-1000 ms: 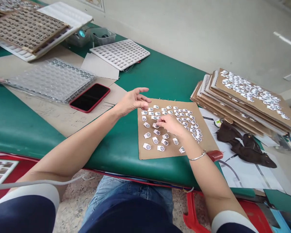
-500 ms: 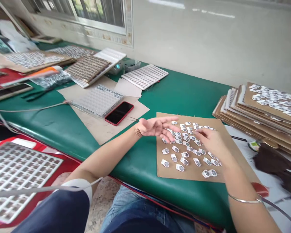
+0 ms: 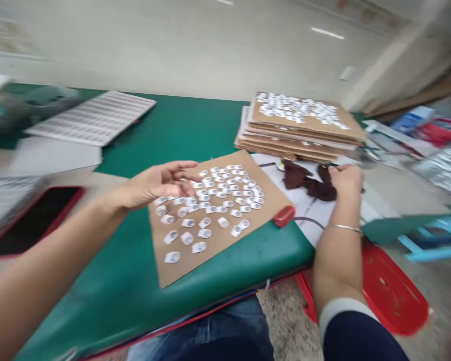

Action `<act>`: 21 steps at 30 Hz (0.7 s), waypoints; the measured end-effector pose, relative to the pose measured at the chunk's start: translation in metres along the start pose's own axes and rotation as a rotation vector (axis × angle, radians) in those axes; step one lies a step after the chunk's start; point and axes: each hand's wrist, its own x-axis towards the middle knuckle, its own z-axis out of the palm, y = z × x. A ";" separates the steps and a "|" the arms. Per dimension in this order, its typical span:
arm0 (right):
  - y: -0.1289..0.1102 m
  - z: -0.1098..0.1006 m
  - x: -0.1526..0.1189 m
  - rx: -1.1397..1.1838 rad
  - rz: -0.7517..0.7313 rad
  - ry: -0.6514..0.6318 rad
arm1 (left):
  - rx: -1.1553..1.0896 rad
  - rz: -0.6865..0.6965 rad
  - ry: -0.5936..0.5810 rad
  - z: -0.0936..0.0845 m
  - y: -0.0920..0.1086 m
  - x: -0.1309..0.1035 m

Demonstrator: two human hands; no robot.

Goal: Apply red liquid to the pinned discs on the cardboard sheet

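Note:
A sheet of brown cardboard [image 3: 218, 245] lies on the green table, covered with many small white tags [image 3: 205, 233] that each bear a dark round mark. Over its left edge hovers my left hand [image 3: 165, 183], its fingers loosely spread and holding nothing. To the right of the cardboard, my right hand [image 3: 346, 180] is closed at a piece of dark brown cloth [image 3: 321, 189], which lies on white paper. The fingertips appear to pinch the cloth; blur hides the exact grip. A red object [image 3: 284, 216] rests at the cardboard's right corner.
Behind the cloth stands a stack of cardboard sheets [image 3: 300, 133] with more tags on top. On the left are a white gridded tray [image 3: 97, 118] and a red-rimmed phone [image 3: 33, 218]. A red plastic stool [image 3: 394, 291] and a blue stool [image 3: 434, 240] stand at the lower right.
My view has turned right. My right hand has left the tags and moved right to the brown cloth. My left hand stays open near the cardboard's left side.

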 end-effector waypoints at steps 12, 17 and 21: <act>-0.022 0.043 -0.015 0.471 -0.096 -0.088 | 0.275 -0.222 0.126 0.177 0.021 0.238; -0.035 0.048 -0.019 0.547 -0.192 -0.283 | 0.247 -0.290 0.189 0.227 -0.007 0.274; -0.027 0.036 -0.021 0.609 -0.261 -0.472 | 0.324 -0.171 0.384 0.224 -0.014 0.279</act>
